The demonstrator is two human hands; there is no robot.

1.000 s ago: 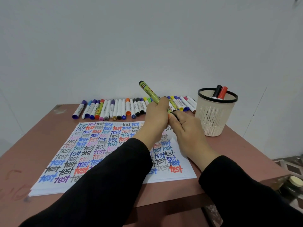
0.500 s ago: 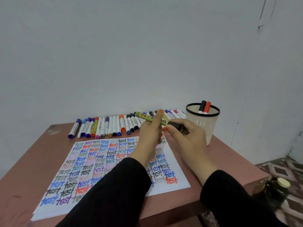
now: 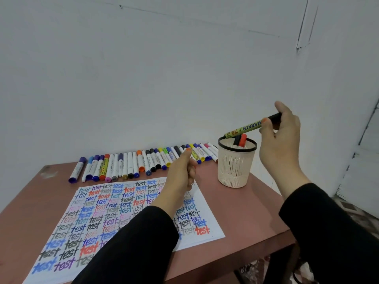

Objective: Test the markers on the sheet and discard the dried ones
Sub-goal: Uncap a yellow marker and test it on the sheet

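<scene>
Just above cup (image 3: 233, 173), yellow marker (image 3: 245, 127) pinched by right hand (image 3: 281, 140); left hand (image 3: 180, 175) curled, empty.

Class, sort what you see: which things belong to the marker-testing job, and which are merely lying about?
Job: green marker in right hand, mesh cup, test sheet, marker row.
Merely there: table, wall, patterned floor.

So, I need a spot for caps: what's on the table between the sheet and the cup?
Nothing; in the head view that strip of table is bare between sheet and cup.
</scene>
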